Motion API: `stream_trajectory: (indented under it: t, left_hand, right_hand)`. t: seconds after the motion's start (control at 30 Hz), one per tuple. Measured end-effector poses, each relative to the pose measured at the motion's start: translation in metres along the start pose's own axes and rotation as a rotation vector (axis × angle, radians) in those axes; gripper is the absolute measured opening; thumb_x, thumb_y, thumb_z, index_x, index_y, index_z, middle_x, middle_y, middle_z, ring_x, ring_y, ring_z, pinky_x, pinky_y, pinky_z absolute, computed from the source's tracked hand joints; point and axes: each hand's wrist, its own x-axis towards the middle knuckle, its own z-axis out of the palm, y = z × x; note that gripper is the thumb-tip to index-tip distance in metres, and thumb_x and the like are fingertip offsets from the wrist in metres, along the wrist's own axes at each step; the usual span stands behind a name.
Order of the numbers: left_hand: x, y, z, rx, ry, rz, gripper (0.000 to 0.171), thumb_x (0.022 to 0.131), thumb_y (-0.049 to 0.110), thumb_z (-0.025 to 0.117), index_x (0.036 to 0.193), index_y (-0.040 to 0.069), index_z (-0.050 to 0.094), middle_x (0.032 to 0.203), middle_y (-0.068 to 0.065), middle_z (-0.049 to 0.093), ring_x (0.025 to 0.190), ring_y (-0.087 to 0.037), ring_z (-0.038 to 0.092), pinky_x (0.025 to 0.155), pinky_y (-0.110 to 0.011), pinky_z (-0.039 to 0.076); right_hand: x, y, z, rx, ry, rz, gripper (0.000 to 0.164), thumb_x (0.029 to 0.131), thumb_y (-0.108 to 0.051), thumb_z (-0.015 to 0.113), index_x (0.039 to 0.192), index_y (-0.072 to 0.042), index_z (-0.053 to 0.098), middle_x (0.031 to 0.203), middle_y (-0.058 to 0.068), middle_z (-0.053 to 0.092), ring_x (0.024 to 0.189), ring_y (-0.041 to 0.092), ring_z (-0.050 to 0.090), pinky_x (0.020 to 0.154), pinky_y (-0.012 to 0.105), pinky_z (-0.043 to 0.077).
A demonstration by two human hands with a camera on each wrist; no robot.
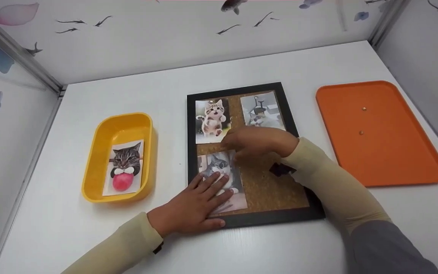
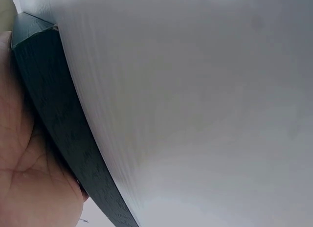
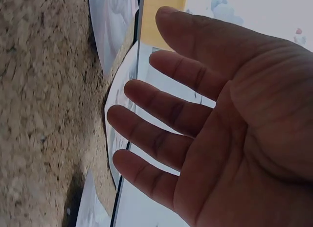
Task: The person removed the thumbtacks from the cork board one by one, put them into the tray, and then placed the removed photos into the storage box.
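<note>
My left hand lies spread over the lower-left cat photo on the framed corkboard. Its fingers are on the photo, its thumb along the black frame. Over the middle of the board, close above that photo's top edge, is my right hand. In the right wrist view its fingers are loosely extended, with nothing between them and the thumb. A kitten photo is at the board's upper left and a grey photo at the upper right, each with a pin at its top.
On the left stands a yellow bin holding another cat photo with a pink ball in the picture. An orange tray lies to the right, with two small pins on it. Walls enclose the white table at the back and sides.
</note>
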Motion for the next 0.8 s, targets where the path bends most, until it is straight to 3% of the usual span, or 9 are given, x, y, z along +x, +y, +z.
stream_trajectory:
  t: [0.37,0.67,0.8]
  left_hand:
    - [0.001,-0.001,0.001,0.032,0.012,0.006,0.075,0.098,0.069,0.023,0.16,0.029,0.01,0.166,-0.001,-0.005,0.151,-0.024,-0.009,0.118,-0.056,0.003]
    - [0.0,-0.001,-0.001,0.023,0.003,0.003,0.075,0.098,0.07,0.022,0.16,0.029,0.01,0.166,0.0,-0.006,0.151,-0.023,-0.01,0.118,-0.056,0.003]
    - [0.0,-0.001,0.0,0.017,-0.009,-0.002,0.075,0.098,0.071,0.022,0.16,0.031,0.008,0.166,0.002,-0.009,0.151,-0.022,-0.012,0.118,-0.055,0.002]
  right_hand:
    - [0.014,0.002,0.006,0.069,-0.037,0.039,0.036,0.091,-0.011,0.069,0.127,-0.008,0.065,0.116,0.007,0.066,0.101,0.022,0.06,0.091,0.042,0.049]
    - [0.011,0.005,0.007,0.111,-0.015,0.059,0.024,0.094,-0.015,0.061,0.116,-0.01,0.068,0.096,0.001,0.065,0.082,0.019,0.057,0.076,0.037,0.048]
    - [0.006,0.006,0.009,0.187,-0.022,0.038,0.025,0.093,-0.017,0.062,0.118,-0.013,0.064,0.099,0.0,0.064,0.085,0.018,0.058,0.076,0.036,0.049]
